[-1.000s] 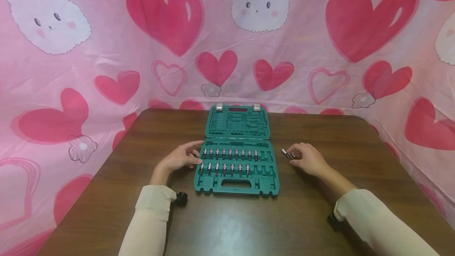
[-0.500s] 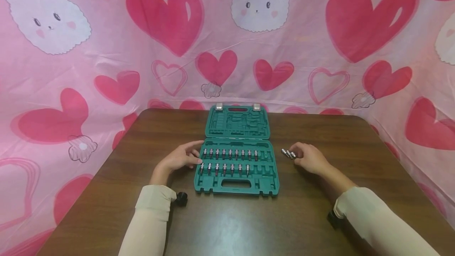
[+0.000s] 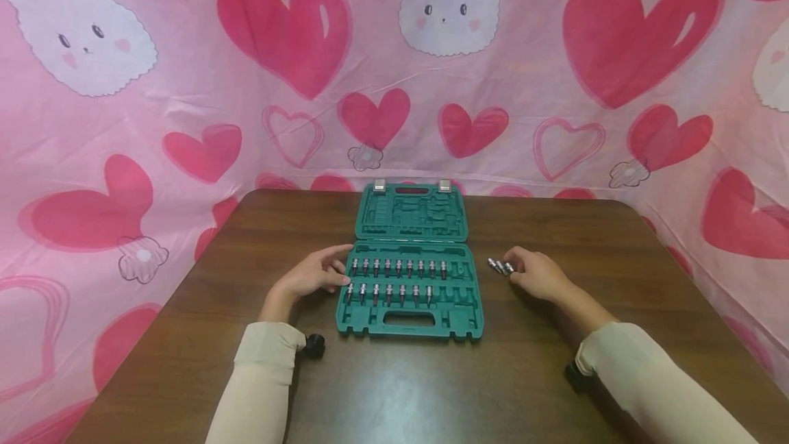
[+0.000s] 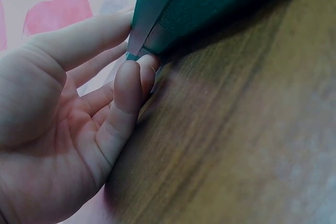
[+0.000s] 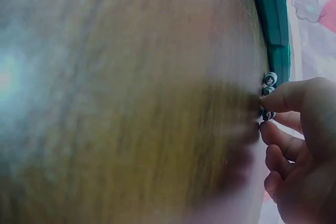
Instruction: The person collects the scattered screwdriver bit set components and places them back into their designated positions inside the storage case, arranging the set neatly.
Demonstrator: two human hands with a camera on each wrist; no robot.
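Note:
An open green plastic tool case (image 3: pixel 409 299) lies on the table, with two rows of chrome socket bits (image 3: pixel 398 267) in its near half. At the case's left side, my left hand (image 3: pixel 310 274) touches the edge with its fingertips, as the left wrist view shows too. To the right of the case, a few loose socket bits (image 3: pixel 496 265) lie side by side on the table. My right hand (image 3: pixel 537 275) is at the right end of them. In the right wrist view, its thumb and a finger pinch one socket bit (image 5: pixel 268 114), partly hidden by the thumb.
The case's lid (image 3: pixel 411 212) lies opened back, its moulded recesses facing up. Slots at the right end of both rows (image 3: pixel 461 293) hold no bits. Beneath everything is a brown wooden table (image 3: pixel 382 389). A pink heart-patterned cloth (image 3: pixel 524 81) hangs behind it.
My right hand has shifted slightly to the right, uncovering more of the loose socket bits, then stayed nearly still. The left hand and the case have not moved.

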